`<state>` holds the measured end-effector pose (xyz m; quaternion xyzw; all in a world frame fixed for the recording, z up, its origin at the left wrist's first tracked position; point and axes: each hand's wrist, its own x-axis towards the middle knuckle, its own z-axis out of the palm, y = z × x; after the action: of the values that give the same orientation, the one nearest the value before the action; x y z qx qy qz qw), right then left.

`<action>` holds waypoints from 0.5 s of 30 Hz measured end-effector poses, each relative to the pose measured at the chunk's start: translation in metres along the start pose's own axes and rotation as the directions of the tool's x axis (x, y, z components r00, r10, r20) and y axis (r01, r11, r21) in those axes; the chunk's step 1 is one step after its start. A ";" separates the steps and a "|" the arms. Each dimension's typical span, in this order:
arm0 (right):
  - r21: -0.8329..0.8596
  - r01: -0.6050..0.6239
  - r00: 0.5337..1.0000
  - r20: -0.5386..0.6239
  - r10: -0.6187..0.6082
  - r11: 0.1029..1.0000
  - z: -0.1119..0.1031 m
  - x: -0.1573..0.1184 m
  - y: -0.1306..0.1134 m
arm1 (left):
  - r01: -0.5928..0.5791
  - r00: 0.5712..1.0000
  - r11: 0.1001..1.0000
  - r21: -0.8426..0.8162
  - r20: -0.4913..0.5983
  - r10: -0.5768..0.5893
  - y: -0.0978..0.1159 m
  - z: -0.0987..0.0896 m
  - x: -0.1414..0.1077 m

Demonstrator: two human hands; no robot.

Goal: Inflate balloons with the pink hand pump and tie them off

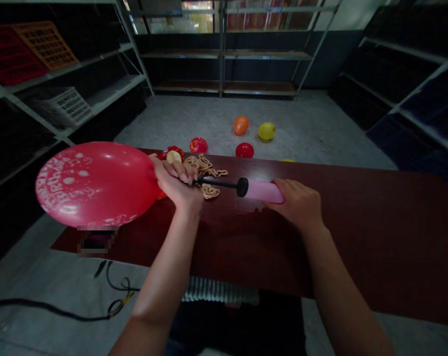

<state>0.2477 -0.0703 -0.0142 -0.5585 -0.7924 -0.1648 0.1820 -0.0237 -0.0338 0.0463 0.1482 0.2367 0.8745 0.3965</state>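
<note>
A large inflated red balloon (98,184) with white birthday lettering is at the left, its neck at the fingers of my left hand (179,183). That hand is closed around the balloon's neck and the left end of a hand pump (261,190). The pump lies level above the table, with its black rod showing between my hands. My right hand (298,200) is wrapped round the right end of its pink barrel. Beige string (211,191) lies in loose coils on the table beyond my left hand, beside some uninflated red balloons (175,151), partly hidden.
The dark red table (357,222) stretches to the right. A blurred dark object (98,241) lies at its left end. On the floor beyond are orange (241,125), yellow (267,131) and red (245,150) balloons. Shelves (261,89) stand behind; a cable (53,309) runs at lower left.
</note>
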 end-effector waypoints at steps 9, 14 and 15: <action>0.092 0.033 0.996 0.082 -0.041 0.995 -0.004 0.003 -0.038 | 0.116 0.977 0.993 0.002 0.180 -0.114 -0.047 -0.001 -0.033; 0.096 -0.014 0.993 0.118 0.002 0.995 -0.003 0.007 -0.045 | 0.143 0.984 0.990 0.019 0.103 -0.144 -0.046 -0.004 -0.022; 0.102 -0.022 0.992 0.127 0.009 0.995 -0.002 0.008 -0.047 | 0.141 0.987 0.990 0.028 0.077 -0.143 -0.044 -0.003 -0.020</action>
<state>0.2008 -0.0803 -0.0114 -0.5639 -0.8053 -0.0867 0.1614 0.0155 -0.0251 0.0187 0.1698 0.2404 0.8348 0.4652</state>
